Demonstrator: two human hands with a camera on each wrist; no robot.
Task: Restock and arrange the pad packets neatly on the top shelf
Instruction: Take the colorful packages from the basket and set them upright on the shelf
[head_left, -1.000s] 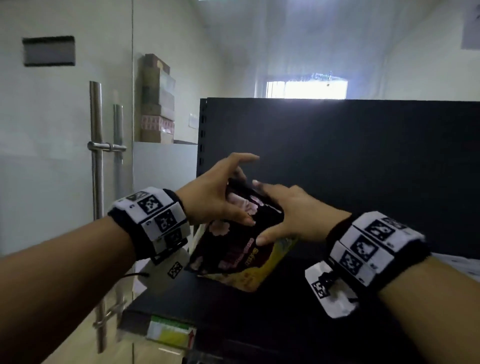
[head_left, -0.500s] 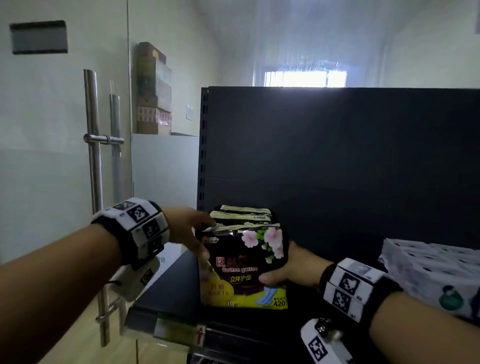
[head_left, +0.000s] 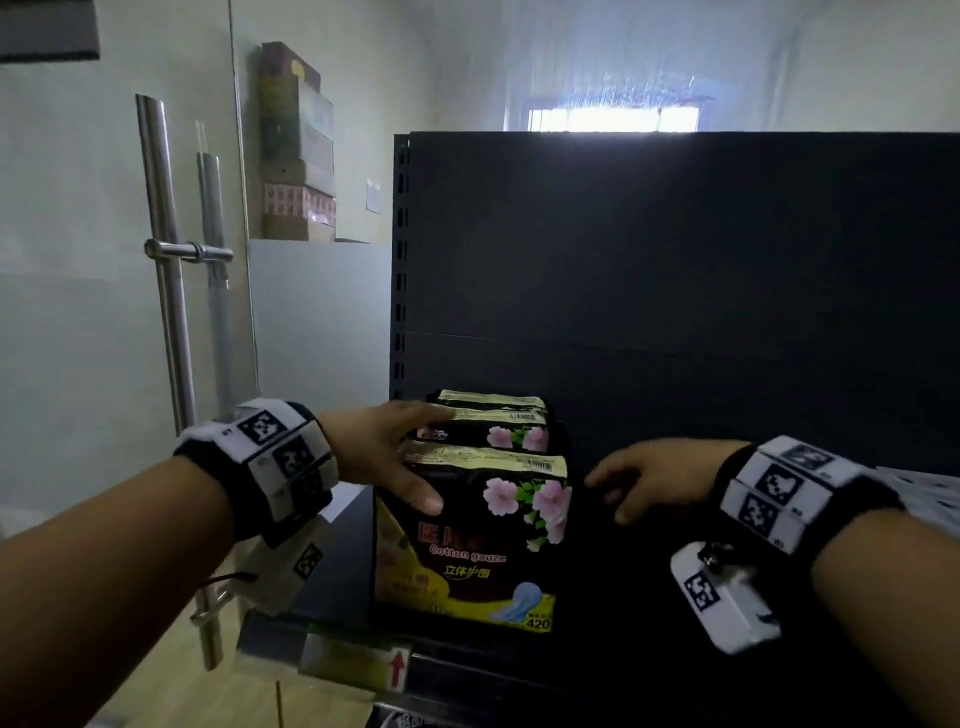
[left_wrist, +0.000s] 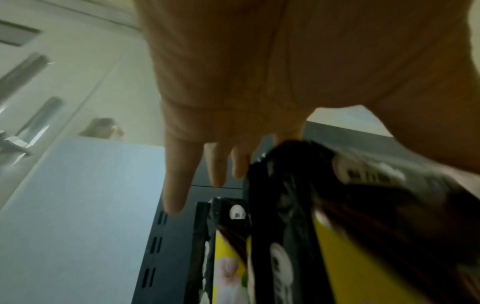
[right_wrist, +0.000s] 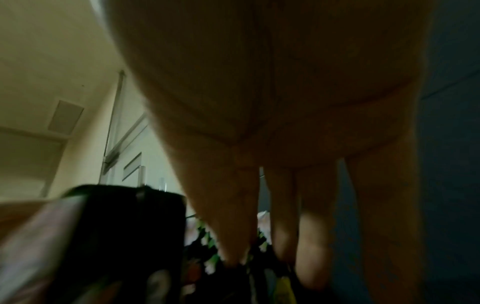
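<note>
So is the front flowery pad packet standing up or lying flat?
Standing up. The black-and-yellow flowered front pad packet faces forward on the dark metal shelf, sealed edge on top, with the left hand touching its upper corner.

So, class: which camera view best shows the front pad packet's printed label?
The head view: the front pad packet stands upright, facing the camera, flowers and "Cotton gauge" readable. The left wrist view catches only its blurred top edge and side beneath the left hand. The right wrist view shows a dark, blurred corner.

Dim backlit room, blurred wrist views
</note>
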